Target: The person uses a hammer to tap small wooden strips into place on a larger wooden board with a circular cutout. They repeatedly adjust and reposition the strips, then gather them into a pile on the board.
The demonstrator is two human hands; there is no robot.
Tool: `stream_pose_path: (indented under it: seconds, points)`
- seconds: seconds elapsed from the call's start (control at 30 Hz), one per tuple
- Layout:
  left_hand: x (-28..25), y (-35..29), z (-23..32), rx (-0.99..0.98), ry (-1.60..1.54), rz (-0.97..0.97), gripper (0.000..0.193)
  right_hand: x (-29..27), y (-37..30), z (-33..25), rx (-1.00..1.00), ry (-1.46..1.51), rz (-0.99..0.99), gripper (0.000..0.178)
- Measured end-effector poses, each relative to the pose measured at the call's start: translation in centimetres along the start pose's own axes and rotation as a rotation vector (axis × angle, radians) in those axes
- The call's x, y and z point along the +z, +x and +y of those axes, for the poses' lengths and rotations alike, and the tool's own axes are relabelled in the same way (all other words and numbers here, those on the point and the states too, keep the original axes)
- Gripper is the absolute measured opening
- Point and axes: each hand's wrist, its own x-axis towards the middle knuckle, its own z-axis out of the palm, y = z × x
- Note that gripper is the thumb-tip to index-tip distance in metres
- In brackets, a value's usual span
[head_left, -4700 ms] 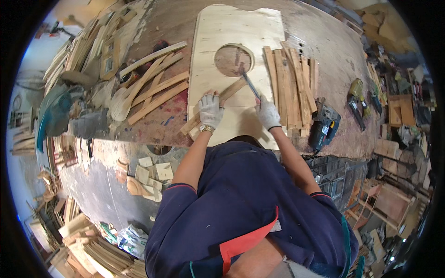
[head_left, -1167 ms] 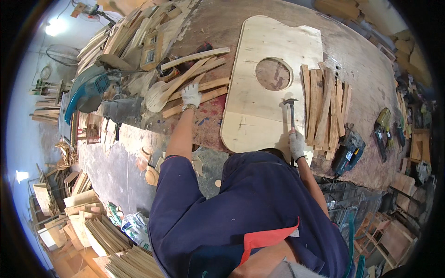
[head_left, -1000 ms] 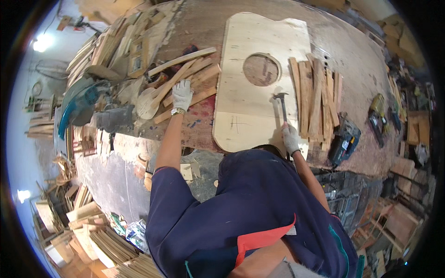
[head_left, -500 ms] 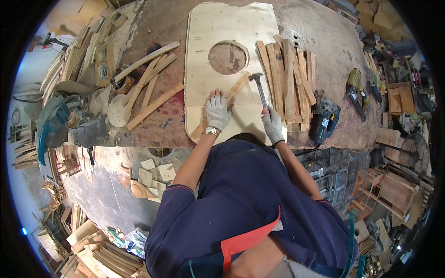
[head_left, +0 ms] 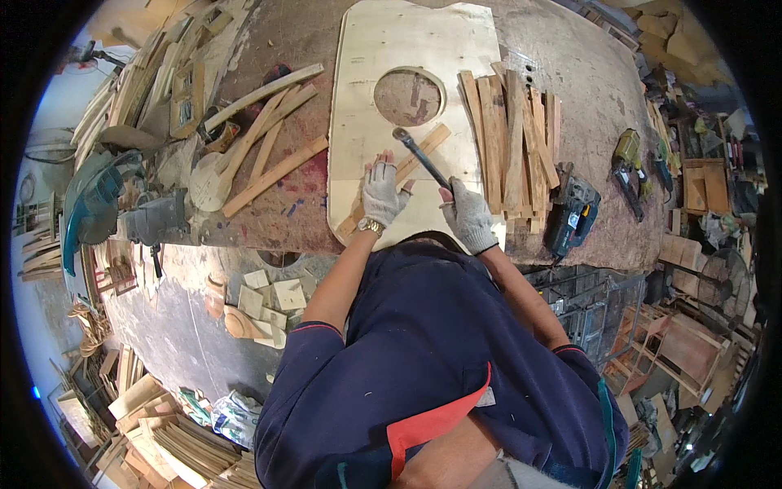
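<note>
A pale wooden panel (head_left: 352,98) with a round hole lies in front of me on the workbench. Across its lower part runs a narrow wood strip (head_left: 436,140), set at a slant. My left hand (head_left: 383,193), in a fingerless knit glove, lies over this strip with its fingers stretched out and the thumb apart. Whether a small nail sits by the fingertips is too fine to tell. My right hand (head_left: 471,213), gloved too, is wrapped round the handle of a hammer (head_left: 426,160). The hammer slants up and left, its head above the panel just below the hole.
Several loose wood strips (head_left: 511,143) are stacked along the panel's right edge. Beyond them lie a dark power tool (head_left: 573,216) and a yellowish-green tool (head_left: 627,151). More strips (head_left: 273,175) lie left of the panel, near a teal saw (head_left: 94,200) at the bench's left end.
The hammer has swung left, its head now over the panel near the strip. My right hand has turned and shifted slightly left. My left hand stays on the strip.
</note>
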Motion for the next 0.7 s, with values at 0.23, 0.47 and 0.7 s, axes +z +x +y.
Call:
stream_pose_path:
  seconds: [0.23, 0.47, 0.7]
  points:
    - [0.0, -0.2, -1.3, -0.028, -0.286, 0.189, 0.066, 3.7, -0.6, 4.7, 0.182, -0.185, -0.275, 0.041]
    - [-3.3, -1.7, -3.6, -0.486, -0.01, 0.196, 0.057, 1.2, -0.9, 2.0, -0.06, 0.014, -0.145, 0.038]
    - [-2.4, -2.6, -5.2, -0.448, 0.34, 0.105, 0.05, 1.2, -1.4, 1.7, -0.531, 0.066, -0.16, 0.031]
